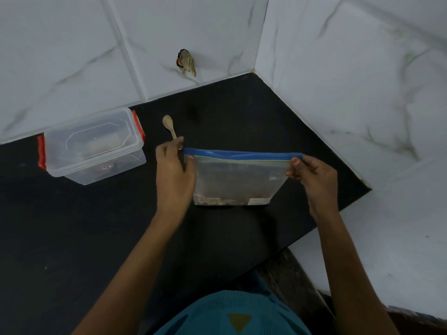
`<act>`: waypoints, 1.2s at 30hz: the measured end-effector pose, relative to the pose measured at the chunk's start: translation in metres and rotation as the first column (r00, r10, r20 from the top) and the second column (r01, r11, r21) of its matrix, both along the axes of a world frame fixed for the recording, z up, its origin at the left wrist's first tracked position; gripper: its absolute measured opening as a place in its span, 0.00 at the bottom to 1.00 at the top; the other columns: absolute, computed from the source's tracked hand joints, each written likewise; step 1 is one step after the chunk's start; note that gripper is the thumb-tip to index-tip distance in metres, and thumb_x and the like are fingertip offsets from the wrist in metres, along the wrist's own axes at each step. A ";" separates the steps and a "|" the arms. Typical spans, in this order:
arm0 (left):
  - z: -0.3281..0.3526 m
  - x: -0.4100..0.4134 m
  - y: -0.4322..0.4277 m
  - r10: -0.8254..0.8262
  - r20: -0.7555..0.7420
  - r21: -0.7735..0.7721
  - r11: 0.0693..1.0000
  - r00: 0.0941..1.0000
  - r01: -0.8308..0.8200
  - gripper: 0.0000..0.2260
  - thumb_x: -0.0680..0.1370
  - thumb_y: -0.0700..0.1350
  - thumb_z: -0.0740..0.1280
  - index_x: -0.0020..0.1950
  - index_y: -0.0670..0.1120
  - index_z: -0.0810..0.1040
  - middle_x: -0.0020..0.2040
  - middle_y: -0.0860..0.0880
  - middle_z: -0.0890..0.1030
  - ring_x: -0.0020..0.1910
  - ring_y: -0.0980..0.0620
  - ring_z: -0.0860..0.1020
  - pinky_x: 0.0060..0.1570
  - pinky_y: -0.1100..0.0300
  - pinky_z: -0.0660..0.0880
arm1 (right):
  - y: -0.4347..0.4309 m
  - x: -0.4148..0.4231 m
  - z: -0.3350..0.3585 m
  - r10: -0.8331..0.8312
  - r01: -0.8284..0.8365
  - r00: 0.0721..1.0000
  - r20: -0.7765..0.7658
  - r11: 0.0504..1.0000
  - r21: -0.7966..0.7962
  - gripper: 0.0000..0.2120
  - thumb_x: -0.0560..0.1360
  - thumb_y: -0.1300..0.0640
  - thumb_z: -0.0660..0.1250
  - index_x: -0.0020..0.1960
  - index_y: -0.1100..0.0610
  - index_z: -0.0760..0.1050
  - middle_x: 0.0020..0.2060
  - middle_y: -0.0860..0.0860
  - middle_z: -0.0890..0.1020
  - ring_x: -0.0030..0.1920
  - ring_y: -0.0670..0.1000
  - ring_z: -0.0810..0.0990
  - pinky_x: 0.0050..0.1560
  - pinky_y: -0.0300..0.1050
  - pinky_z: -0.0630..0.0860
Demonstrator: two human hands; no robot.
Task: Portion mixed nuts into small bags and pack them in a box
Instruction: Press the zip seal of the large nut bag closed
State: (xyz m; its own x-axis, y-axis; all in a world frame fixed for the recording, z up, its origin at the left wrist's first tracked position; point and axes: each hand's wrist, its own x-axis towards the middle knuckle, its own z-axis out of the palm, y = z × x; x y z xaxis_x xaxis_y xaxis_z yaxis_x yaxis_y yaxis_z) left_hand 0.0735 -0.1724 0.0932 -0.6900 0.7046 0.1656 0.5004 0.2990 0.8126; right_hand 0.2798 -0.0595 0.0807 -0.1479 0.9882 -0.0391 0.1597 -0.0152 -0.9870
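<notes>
So the clear zip bag (pixel 239 180) is right between the 2 hands, stretched out flat and upright with its blue zipper strip (pixel 242 155) on top. The left hand (pixel 173 170) has the left end of that strip pinched between thumb and curled fingers, back of the hand facing the camera. The right hand (pixel 314 177) pinches the right end the same way, thumb on the near side. There's some brownish stuff (pixel 210 200) sitting along the bottom of the bag, too blurry to say exactly what it is. The bag hangs low over the black counter (pixel 72 226), and honestly I can't tell if its bottom edge touches the counter or not. Just past the left hand there's a small wooden spoon (pixel 168 124) lying on the counter, bowl pointing away, with the end of its handle hidden behind the knuckles. Further out to the left of the left hand is a clear plastic box (pixel 94 151) with its lid on and 2 red clips (pixel 41 153), 1 at each end. Beyond both hands and off to the right it's white marbled wall tiles (pixel 72 56) meeting in a corner, with some small brown thing (pixel 186 62) stuck on the wall that I can't identify. Closest to the camera, below the arms, is a teal shirt (pixel 229 315).
</notes>
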 end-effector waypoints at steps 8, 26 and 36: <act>0.027 0.063 0.047 -0.470 -0.482 -0.209 0.881 0.740 0.424 0.21 0.74 0.50 0.68 0.66 0.49 0.71 0.65 0.49 0.73 0.66 0.50 0.68 0.64 0.57 0.52 | 0.005 0.003 -0.002 0.017 -0.020 0.998 0.052 0.998 0.058 0.04 0.74 0.63 0.65 0.48 0.60 0.74 0.43 0.49 0.76 0.40 0.41 0.77 0.37 0.26 0.73; 0.031 0.070 0.087 -0.690 -0.186 -0.341 0.713 0.700 0.612 0.08 0.77 0.43 0.64 0.56 0.46 0.74 0.53 0.49 0.77 0.52 0.53 0.75 0.51 0.59 0.72 | 0.009 0.016 -0.008 0.123 -0.127 0.991 0.047 0.988 0.090 0.10 0.73 0.66 0.64 0.46 0.51 0.75 0.44 0.49 0.80 0.46 0.42 0.79 0.47 0.33 0.76; 0.032 0.076 0.089 -0.659 -0.250 -0.395 0.738 0.709 0.547 0.09 0.77 0.48 0.64 0.55 0.47 0.79 0.51 0.50 0.79 0.50 0.52 0.76 0.46 0.61 0.69 | 0.006 0.013 -0.006 0.111 -0.111 0.994 0.009 0.988 0.107 0.11 0.73 0.67 0.65 0.44 0.50 0.76 0.43 0.48 0.80 0.44 0.40 0.79 0.47 0.32 0.76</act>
State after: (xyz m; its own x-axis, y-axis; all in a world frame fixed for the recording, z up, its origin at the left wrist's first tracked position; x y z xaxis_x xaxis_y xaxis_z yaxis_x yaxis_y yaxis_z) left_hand 0.1493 -0.0832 0.1255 -0.0302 0.9987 0.0408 0.8796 0.0072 0.4756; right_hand 0.2925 -0.0536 0.0751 -0.2569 0.9642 0.0656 0.1571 0.1086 -0.9816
